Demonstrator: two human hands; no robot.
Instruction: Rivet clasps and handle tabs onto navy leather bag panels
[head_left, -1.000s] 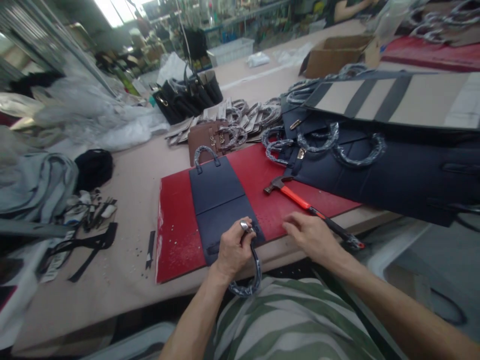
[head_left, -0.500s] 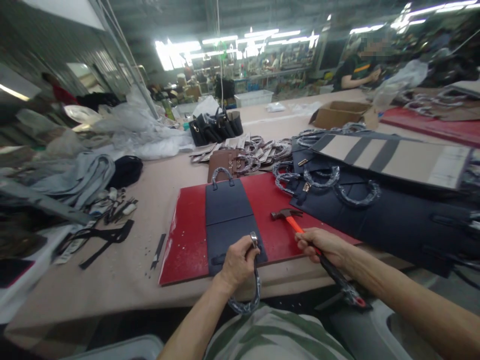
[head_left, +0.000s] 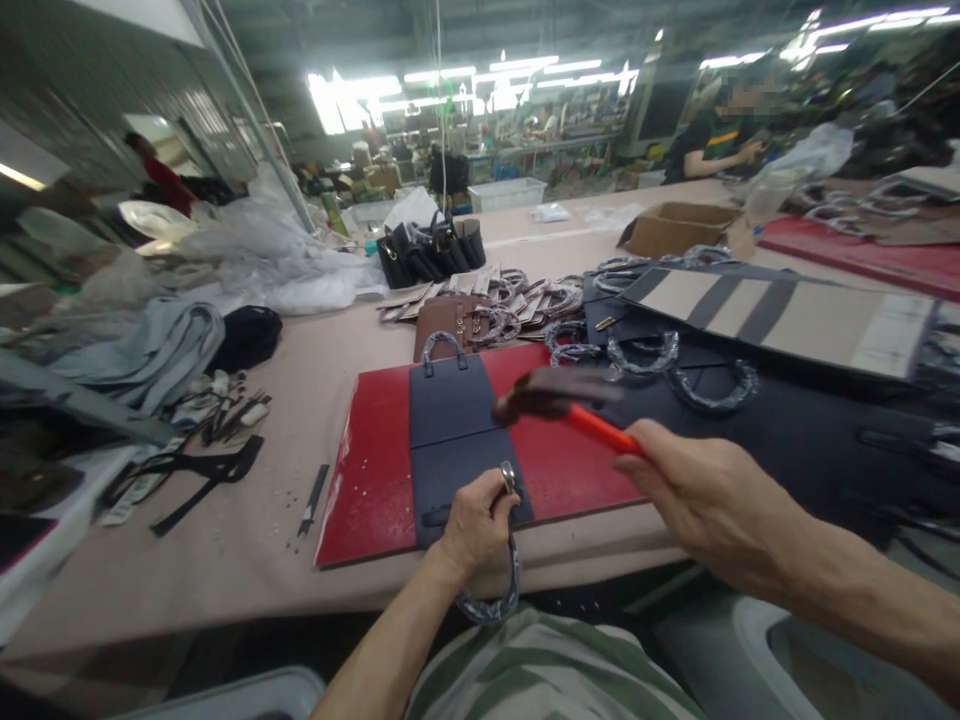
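A navy bag panel (head_left: 454,400) lies on a red board (head_left: 375,430), one plastic-wrapped handle standing at its far end. At its near right corner my left hand (head_left: 474,520) is closed, thumb and finger pinching a small shiny metal fitting (head_left: 508,474). Below that hand, a second wrapped handle (head_left: 491,608) hangs over the table edge. My right hand (head_left: 697,480) grips a claw hammer (head_left: 600,428) by its orange and black handle. The hammer head, blurred by motion, is raised above the board, apart from the fitting.
Navy bag panels (head_left: 795,440) with wrapped handles are piled at right, a striped panel (head_left: 780,315) on top. Brown panels (head_left: 442,325) lie behind the board. A cutter-like tool (head_left: 313,500) and black strap pieces (head_left: 206,480) are at left. An open cardboard box (head_left: 686,232) stands farther back.
My right hand has lifted the hammer up and swung its head left, nearer the panel. My left hand stays at the fitting. A person in red at far left has moved right.
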